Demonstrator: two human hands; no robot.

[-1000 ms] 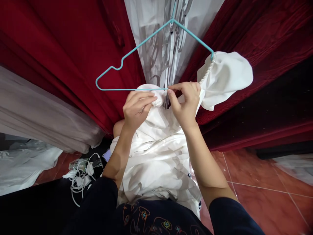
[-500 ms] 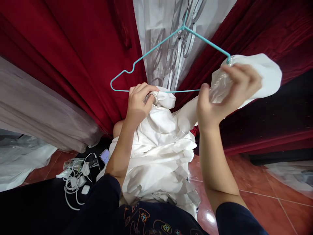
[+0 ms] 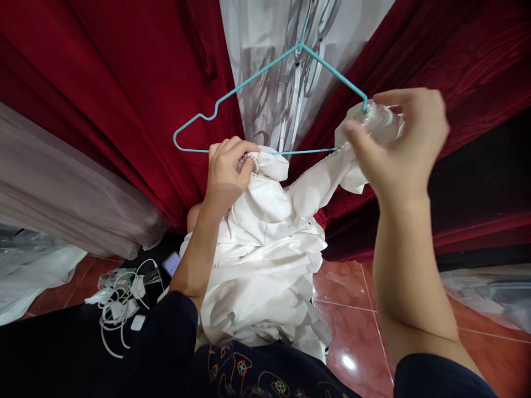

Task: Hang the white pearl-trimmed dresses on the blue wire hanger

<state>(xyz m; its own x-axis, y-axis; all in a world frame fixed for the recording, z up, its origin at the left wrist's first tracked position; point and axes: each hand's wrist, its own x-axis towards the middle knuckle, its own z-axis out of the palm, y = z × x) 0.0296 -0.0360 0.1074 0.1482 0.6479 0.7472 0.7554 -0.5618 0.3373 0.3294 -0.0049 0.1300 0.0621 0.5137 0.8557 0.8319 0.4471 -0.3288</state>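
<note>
A white dress (image 3: 265,249) with a pearl-beaded neckline lies bunched over my lap, its top raised toward a light-blue hanger (image 3: 257,74). My left hand (image 3: 230,171) is closed on the dress's left shoulder, by the hanger's lower bar. The hanger's right end sits inside the beaded edge of the right sleeve (image 3: 352,171). Around that sleeve, my right hand (image 3: 409,143) has thumb and fingers spread apart, slightly blurred. The hanger's left end is outside the dress. Part of the sleeve is hidden behind my right hand.
Red curtains (image 3: 136,83) hang on both sides of a white ornate metal frame (image 3: 296,105). White cables (image 3: 118,309) and a phone (image 3: 171,263) lie on a black surface at the left. Red tiles (image 3: 348,320) cover the floor.
My right hand has shifted right and turned, its fingers coming round the sleeve. The puffed sleeve no longer flares out to the right. The hanger appears slightly further left; my left hand keeps its grip.
</note>
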